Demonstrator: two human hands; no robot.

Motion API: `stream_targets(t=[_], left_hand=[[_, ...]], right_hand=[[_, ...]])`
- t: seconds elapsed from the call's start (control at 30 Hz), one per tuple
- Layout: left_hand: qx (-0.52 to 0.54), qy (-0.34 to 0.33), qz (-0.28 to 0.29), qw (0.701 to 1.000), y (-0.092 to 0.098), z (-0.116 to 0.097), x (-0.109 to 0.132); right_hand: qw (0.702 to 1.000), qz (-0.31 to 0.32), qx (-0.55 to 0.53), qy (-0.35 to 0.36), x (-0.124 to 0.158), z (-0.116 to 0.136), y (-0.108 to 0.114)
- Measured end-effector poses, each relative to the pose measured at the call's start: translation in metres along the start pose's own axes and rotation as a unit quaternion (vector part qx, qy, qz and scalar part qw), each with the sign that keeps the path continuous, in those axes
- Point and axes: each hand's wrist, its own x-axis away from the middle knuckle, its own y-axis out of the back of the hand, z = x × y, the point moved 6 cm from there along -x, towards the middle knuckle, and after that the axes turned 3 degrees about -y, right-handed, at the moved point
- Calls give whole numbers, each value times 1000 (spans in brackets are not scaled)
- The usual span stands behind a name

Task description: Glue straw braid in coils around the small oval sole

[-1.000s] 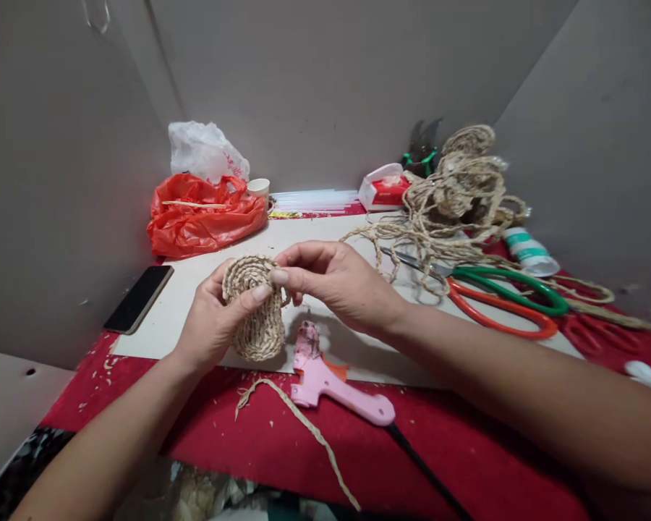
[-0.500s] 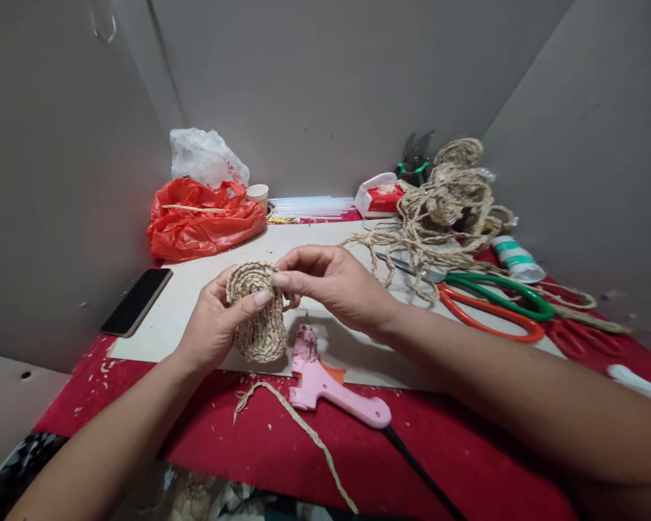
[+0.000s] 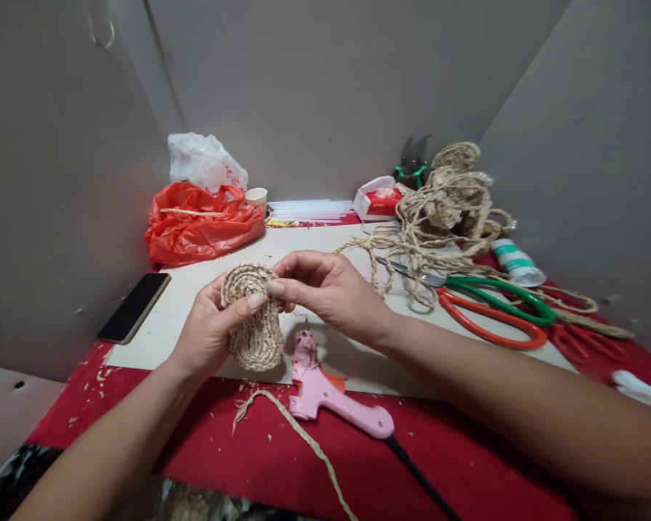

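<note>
Little has shifted: the left hand point(image 3: 211, 336) and right hand point(image 3: 330, 293) still grip the woven straw piece point(image 3: 252, 322) at frame centre, above a pale board point(image 3: 315, 242) on the red-clothed desk point(image 3: 466, 463). Grey walls point(image 3: 330, 87) enclose it. A glue gun point(image 3: 330, 401) lies just below; scissors point(image 3: 493, 311) and a rope pile point(image 3: 445, 210) sit right, a phone point(image 3: 134, 307) left.

The light is soft and a little dim, and comes from above. A pale gray shadow lies on the white board point(image 3: 315, 242) just under the right hand point(image 3: 330, 293), which pinches the woven straw piece point(image 3: 252, 322). The middle looks sharp. Near the edges, the arms look stretched and wide.
</note>
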Motion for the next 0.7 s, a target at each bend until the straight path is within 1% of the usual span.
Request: stream_targets(t=[0.17,0.3,0.43,0.53,0.7], left_hand=[[15,-16,-19,1000,3,-6,-1],[14,-10,-27,1000,6,-5,-1],[2,-1,-20,1000,5,-2,-1],[7,4,-18,1000,3,-1,-1],[25,17,-4,1000,0,1,2]], right_hand=[[1000,11,-14,-17,2,-3,-3],[999,10,-14,-29,2,-5,-3],[999,10,-5,-30,2,-7,-3],[999,13,3,-44,1,-11,-2],[997,26,-23,-65,2,-15,-5]])
